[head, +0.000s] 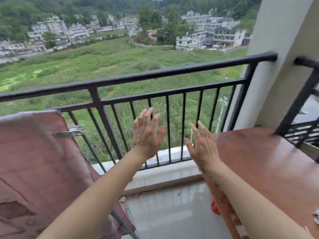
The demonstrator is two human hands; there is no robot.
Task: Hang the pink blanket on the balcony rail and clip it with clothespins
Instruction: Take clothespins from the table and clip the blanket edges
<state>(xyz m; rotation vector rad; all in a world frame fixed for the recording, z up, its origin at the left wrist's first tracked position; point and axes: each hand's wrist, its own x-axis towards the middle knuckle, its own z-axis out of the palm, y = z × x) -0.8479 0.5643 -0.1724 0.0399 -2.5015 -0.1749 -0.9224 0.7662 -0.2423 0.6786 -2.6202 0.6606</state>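
Observation:
The pink blanket (34,161) hangs at the left, draped over the lower bar of the black balcony rail (155,74). A metal clothespin (69,131) is clipped on the blanket's right edge. My left hand (147,133) is raised in front of the railing bars, fingers straight and spread, holding nothing. My right hand (201,144) is raised beside it, fingers also straight and apart, empty. Neither hand touches the blanket or the rail.
A reddish-brown wooden table (269,163) stands at the right against a white pillar (276,83). A red object (214,207) lies on the floor under it. The grey tiled floor (172,213) lies between blanket and table. A second railing section (303,100) is at far right.

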